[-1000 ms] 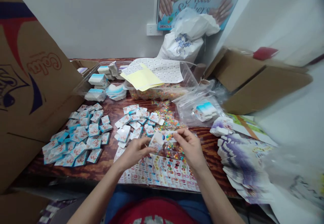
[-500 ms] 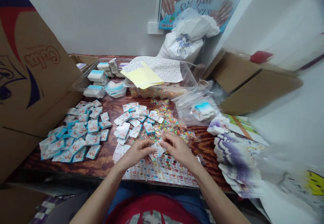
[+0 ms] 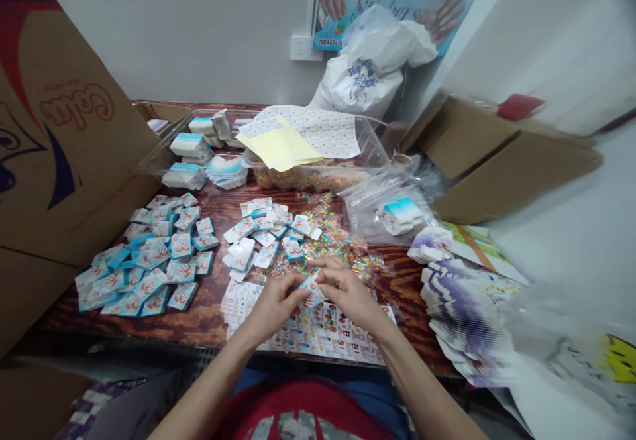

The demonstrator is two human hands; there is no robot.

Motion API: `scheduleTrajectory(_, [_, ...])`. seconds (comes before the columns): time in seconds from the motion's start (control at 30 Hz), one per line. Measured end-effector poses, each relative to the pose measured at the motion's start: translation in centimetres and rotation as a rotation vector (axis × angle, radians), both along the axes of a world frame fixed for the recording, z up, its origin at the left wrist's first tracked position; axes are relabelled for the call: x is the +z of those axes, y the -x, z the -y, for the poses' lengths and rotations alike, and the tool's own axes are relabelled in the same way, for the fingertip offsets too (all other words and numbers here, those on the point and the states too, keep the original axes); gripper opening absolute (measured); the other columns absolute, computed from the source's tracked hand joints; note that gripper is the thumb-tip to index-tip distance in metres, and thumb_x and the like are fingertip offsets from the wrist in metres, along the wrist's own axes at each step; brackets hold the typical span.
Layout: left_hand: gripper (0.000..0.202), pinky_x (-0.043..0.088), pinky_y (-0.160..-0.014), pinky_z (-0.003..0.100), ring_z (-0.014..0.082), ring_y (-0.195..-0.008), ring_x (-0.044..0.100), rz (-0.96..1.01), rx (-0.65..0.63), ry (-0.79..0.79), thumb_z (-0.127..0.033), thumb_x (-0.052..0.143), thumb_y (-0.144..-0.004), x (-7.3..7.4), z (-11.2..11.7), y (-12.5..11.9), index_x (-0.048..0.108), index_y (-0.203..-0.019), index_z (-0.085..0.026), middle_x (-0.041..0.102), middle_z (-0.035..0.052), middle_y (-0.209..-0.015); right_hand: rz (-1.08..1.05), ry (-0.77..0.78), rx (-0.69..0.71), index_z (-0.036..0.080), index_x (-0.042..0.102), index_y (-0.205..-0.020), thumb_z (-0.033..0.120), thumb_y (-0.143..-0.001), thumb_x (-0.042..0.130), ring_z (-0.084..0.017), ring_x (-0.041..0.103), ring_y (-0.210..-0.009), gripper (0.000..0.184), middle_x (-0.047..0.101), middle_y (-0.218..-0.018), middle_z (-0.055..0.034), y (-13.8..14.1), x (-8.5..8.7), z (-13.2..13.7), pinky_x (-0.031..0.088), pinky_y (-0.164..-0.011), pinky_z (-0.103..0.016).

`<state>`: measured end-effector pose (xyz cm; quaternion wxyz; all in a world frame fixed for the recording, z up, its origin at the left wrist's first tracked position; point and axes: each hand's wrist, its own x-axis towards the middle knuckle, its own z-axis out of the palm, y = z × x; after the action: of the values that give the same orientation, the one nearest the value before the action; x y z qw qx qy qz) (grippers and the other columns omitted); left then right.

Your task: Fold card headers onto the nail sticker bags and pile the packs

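My left hand (image 3: pixel 276 301) and my right hand (image 3: pixel 345 289) meet over the near middle of the wooden table (image 3: pixel 209 307). Together they pinch a small clear sticker packet (image 3: pixel 312 285), mostly hidden by my fingertips. Under my hands lies a sticker sheet (image 3: pixel 322 334) with rows of coloured prints. Just beyond my fingers is a loose heap of tiny colourful sticker packets (image 3: pixel 328 241). Left of it lie several small blue and white header cards (image 3: pixel 263 238).
A larger spread of blue and white cards (image 3: pixel 149 261) covers the left. Clear bins (image 3: pixel 199 148) with card stacks and a yellow sheet (image 3: pixel 281 145) stand at the back. Purple cards (image 3: pixel 467 307) fan out on the right. Cardboard boxes (image 3: pixel 59 148) flank both sides.
My hands have dropped lower and drawn closer together, closing round the small packet that was held up and more visible a second ago.
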<state>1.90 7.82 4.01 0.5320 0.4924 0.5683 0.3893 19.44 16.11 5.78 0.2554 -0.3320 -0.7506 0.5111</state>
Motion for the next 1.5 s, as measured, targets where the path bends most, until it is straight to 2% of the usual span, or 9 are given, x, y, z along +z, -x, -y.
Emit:
scheduleTrajectory(0.1, [0.024,0.043,-0.059,0.023,0.0129,-0.063,0.053,-0.039,0.056,-0.053,-0.036,0.059,-0.086,-0.1,0.2,-0.5,0.068,-0.097,-0.016,0.061,-0.0007,-0.073,0.026,-0.065,0.012,0.022,0.067,-0.064,0.017,-0.079,0.062,-0.026,0.054,-0.109,0.017,0.068,-0.106,-0.0052,0.2,0.3,-0.2,0.037,-0.097,-0.043])
scheduleTrajectory(0.2, [0.022,0.044,-0.066,0.025,0.015,-0.072,0.056,0.016,0.119,-0.071,-0.035,0.062,-0.083,-0.2,0.0,-0.9,0.068,-0.093,-0.016,0.065,0.0012,-0.079,-0.041,0.133,-0.018,0.021,0.071,-0.068,0.033,-0.084,0.061,-0.023,0.061,-0.085,0.022,0.069,-0.083,-0.0044,0.2,0.1,-0.2,0.046,-0.08,-0.037])
scheduleTrajectory(0.33, [0.027,0.048,-0.064,0.025,0.0166,-0.077,0.06,0.228,0.246,-0.021,-0.038,0.064,-0.081,-0.1,-0.4,-1.8,0.065,-0.095,-0.016,0.067,0.0036,-0.086,-0.28,0.31,-0.336,0.022,0.071,-0.099,0.041,-0.08,0.067,-0.023,0.064,-0.089,0.027,0.071,-0.096,-0.0053,0.7,-0.9,1.3,0.05,-0.079,-0.034])
scheduleTrajectory(0.5, [0.056,0.054,-0.061,0.024,0.0139,-0.076,0.061,0.291,0.339,-0.069,-0.036,0.067,-0.079,0.8,-0.3,-3.0,0.049,-0.13,-0.022,0.062,0.0069,-0.113,-0.439,0.273,-0.562,0.023,0.063,-0.099,0.036,-0.078,0.071,-0.023,0.064,-0.095,0.026,0.069,-0.098,-0.0062,1.3,-1.3,3.4,0.05,-0.085,-0.035])
scheduleTrajectory(0.8, [0.034,0.048,-0.057,0.023,0.0101,-0.061,0.054,-0.012,0.202,-0.18,-0.033,0.061,-0.086,0.8,0.3,-2.3,0.062,-0.118,-0.022,0.063,0.0029,-0.094,-0.286,0.214,-0.366,0.024,0.066,-0.099,0.034,-0.081,0.067,-0.016,0.054,-0.069,0.022,0.062,-0.083,-0.0015,0.4,-0.6,3.1,0.044,-0.062,-0.026])
scheduleTrajectory(1.0, [0.032,0.046,-0.058,0.022,0.0097,-0.061,0.054,-0.008,0.059,-0.103,-0.03,0.06,-0.087,1.1,1.2,-1.6,0.062,-0.117,-0.022,0.065,0.0033,-0.099,-0.236,0.186,-0.29,0.02,0.065,-0.074,0.032,-0.083,0.063,-0.017,0.053,-0.072,0.014,0.058,-0.076,-0.0014,0.0,-1.0,3.4,0.041,-0.067,-0.027])
scheduleTrajectory(1.17, [0.038,0.047,-0.058,0.022,0.0093,-0.064,0.054,0.054,0.104,-0.101,-0.03,0.059,-0.087,1.2,1.5,-1.5,0.053,-0.124,-0.025,0.06,0.003,-0.106,-0.277,0.261,-0.296,0.025,0.058,-0.115,0.031,-0.084,0.061,-0.018,0.056,-0.078,0.032,0.061,-0.087,-0.0012,0.2,-0.8,3.1,0.043,-0.072,-0.028])
scheduleTrajectory(1.37, [0.041,0.047,-0.058,0.023,0.0101,-0.066,0.055,0.07,0.161,-0.064,-0.027,0.061,-0.084,0.4,1.8,-1.7,0.043,-0.121,-0.024,0.056,0.0024,-0.103,-0.186,0.161,-0.12,0.021,0.065,-0.079,0.033,-0.087,0.06,-0.018,0.054,-0.08,0.015,0.06,-0.082,-0.0022,-0.2,-0.2,2.7,0.04,-0.075,-0.03])
scheduleTrajectory(1.5, [0.043,0.045,-0.062,0.025,0.0117,-0.066,0.054,-0.061,0.092,-0.095,-0.025,0.06,-0.085,0.6,2.1,-1.7,0.043,-0.124,-0.024,0.061,0.002,-0.101,-0.228,0.314,-0.183,0.019,0.062,-0.075,0.035,-0.079,0.07,-0.015,0.051,-0.07,0.018,0.058,-0.074,0.0005,-0.4,-0.4,2.7,0.039,-0.065,-0.026])
